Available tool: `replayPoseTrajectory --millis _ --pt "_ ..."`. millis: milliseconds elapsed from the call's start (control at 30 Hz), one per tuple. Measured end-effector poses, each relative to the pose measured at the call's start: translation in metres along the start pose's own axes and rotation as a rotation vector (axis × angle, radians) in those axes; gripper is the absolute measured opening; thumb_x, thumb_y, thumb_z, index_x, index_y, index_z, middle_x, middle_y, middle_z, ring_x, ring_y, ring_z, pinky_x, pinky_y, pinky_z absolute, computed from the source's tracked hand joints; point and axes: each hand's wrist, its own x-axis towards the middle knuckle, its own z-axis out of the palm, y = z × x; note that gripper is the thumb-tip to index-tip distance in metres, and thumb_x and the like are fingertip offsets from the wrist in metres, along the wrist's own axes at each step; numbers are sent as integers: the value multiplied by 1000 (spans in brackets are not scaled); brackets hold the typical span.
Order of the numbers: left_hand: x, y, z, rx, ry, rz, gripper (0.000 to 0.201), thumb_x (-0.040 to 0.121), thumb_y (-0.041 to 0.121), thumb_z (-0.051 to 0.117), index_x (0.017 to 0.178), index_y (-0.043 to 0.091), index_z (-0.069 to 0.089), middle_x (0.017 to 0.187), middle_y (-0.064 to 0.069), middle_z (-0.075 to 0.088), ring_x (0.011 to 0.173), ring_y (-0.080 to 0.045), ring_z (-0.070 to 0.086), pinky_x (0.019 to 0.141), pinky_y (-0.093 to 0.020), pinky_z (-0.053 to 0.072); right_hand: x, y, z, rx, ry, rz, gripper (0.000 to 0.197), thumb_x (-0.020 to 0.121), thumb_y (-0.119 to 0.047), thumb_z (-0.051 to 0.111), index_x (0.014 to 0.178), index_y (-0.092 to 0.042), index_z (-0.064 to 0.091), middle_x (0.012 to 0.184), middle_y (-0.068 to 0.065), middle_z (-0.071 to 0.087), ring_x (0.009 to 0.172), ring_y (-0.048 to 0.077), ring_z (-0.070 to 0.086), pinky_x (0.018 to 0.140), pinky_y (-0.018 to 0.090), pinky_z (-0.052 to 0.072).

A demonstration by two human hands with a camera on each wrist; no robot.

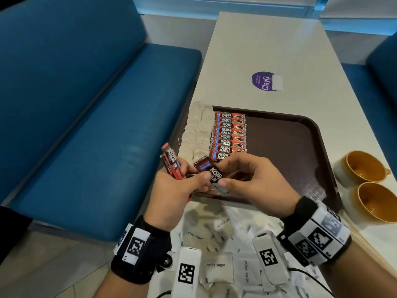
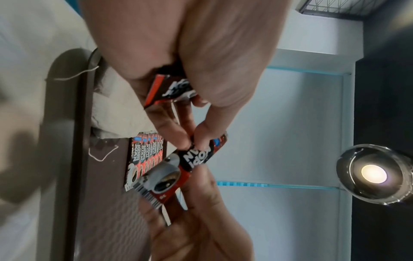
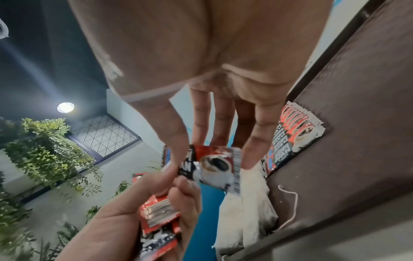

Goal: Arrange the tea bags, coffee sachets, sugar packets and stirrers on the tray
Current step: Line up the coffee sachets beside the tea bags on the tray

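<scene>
Both hands meet above the near edge of the brown tray (image 1: 318,134). The left hand (image 1: 171,196) holds spare coffee sachets (image 1: 170,163) and, with the right hand (image 1: 253,179), pinches one sachet (image 1: 209,171). White sugar packets (image 1: 216,265) lie on the tabletop (image 1: 257,50) beneath the wrists; two orange cups (image 1: 363,166) stand right of the tray.

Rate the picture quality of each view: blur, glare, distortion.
Head view: sharp, wide-angle bending at the table edges. Left wrist view: ceiling lamp glares, foreground left hand blurred. Right wrist view: right hand soft, plants smeared at the edge.
</scene>
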Motion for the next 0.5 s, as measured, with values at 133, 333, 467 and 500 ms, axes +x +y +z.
replayPoseTrajectory --millis 133,333,467,500 --pt "1 2 -3 -53 19 9 43 81 -12 73 77 15 39 68 -19 64 67 -33 70 68 -39 63 -3 6 0 138 17 74 13 85 -4 80 96 -5 73 93 16 76 84 36 74 77 48 64" --pt "2 0 -4 -54 115 -53 36 90 -4 68 76 15 41 77 -11 64 64 -28 69 55 -28 55 8 12 -19 122 210 118 9 86 -8 79 95 -8 77 87 17 75 69 16 63 60 28 57" --pt "4 -2 -12 -87 103 -139 13 97 6 63 94 11 51 73 -10 57 64 -23 62 54 -27 47 33 34 -43 -196 200 202 10 84 -16 84 91 -21 79 87 1 78 68 9 66 66 30 52" --pt "4 -2 -13 -98 93 -158 12 97 6 62 93 10 52 73 -10 58 64 -23 61 53 -27 46 39 38 -46 -249 172 225 12 82 -17 86 90 -23 79 89 0 78 74 10 69 70 31 54"
